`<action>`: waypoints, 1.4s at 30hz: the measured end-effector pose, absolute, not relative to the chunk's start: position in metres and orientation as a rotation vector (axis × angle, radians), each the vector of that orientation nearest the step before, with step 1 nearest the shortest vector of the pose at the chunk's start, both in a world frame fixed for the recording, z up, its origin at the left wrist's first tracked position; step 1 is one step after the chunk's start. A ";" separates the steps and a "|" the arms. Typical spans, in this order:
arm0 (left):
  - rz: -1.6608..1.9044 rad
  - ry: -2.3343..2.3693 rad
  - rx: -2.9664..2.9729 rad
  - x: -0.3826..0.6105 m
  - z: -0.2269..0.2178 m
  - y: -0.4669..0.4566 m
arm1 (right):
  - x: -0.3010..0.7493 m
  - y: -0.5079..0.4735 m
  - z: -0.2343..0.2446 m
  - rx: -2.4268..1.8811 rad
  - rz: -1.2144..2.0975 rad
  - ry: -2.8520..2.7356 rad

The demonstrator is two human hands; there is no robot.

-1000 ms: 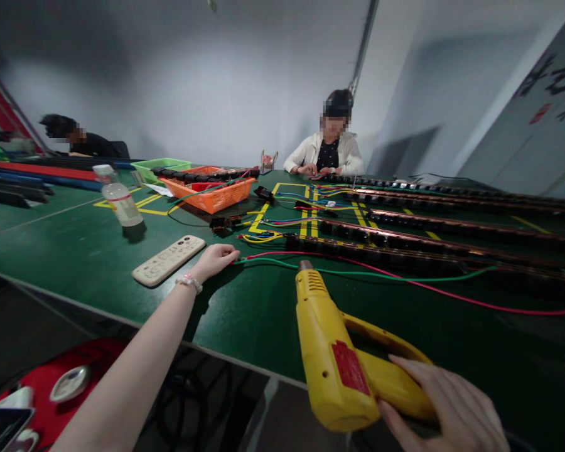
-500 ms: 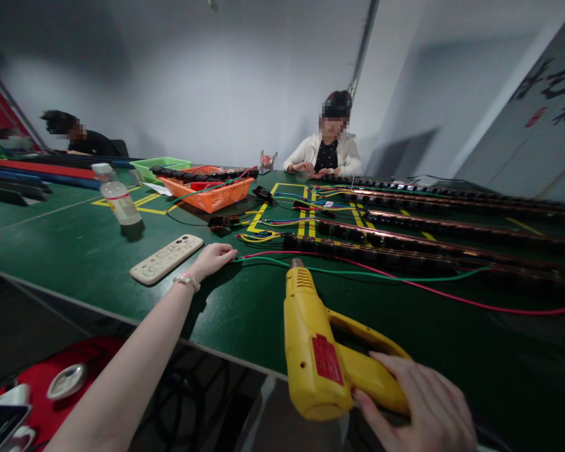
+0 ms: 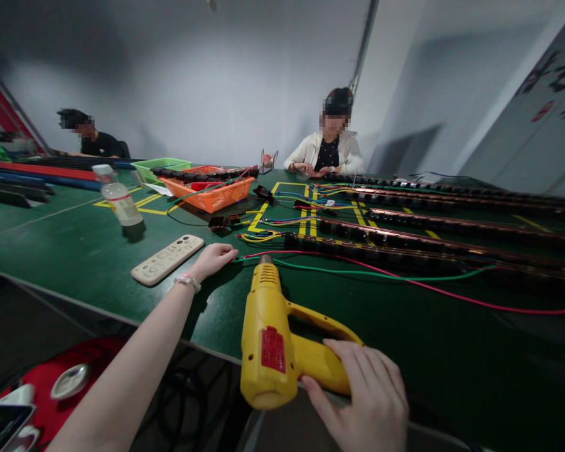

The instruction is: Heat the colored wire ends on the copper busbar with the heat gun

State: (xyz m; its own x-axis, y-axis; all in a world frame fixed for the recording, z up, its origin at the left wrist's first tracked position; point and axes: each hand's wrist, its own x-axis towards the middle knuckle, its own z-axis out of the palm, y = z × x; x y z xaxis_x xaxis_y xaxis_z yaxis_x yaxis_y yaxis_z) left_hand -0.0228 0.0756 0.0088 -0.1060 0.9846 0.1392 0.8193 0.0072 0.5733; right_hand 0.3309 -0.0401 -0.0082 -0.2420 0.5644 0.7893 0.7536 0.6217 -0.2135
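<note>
My right hand [image 3: 365, 392] is wrapped round the handle of a yellow heat gun [image 3: 268, 339]. The gun's metal nozzle points away from me, close to a green wire [image 3: 329, 270] and a red wire [image 3: 306, 253]. At the left ends of these wires, my left hand [image 3: 217, 257] rests low over the table with its fingers pinched on them. Exactly how the wire tips sit between the fingers is hidden. Beside that hand lies a phone in a cream case [image 3: 168, 259].
Long dark bars with copper strips [image 3: 405, 238] lie across the green table [image 3: 179, 326]. An orange basket [image 3: 216, 198], a green basket [image 3: 145, 164] and a bottle [image 3: 121, 199] stand at the left. A co-worker [image 3: 327, 150] sits opposite, another person [image 3: 98, 143] far left.
My right hand has moved the heat gun to the left, bringing its nozzle nearer my left hand. The left hand has stayed in place on the wires.
</note>
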 end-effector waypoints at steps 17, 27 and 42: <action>0.911 1.971 1.760 -0.027 0.004 0.079 | 0.286 -0.049 -0.010 -0.923 -0.096 -1.975; 0.863 1.974 1.845 -0.028 0.002 0.080 | 0.293 -0.040 -0.008 -0.944 -0.123 -1.955; 0.829 1.968 1.879 -0.028 0.003 0.078 | 0.360 -0.026 -0.007 -1.051 -0.473 -2.017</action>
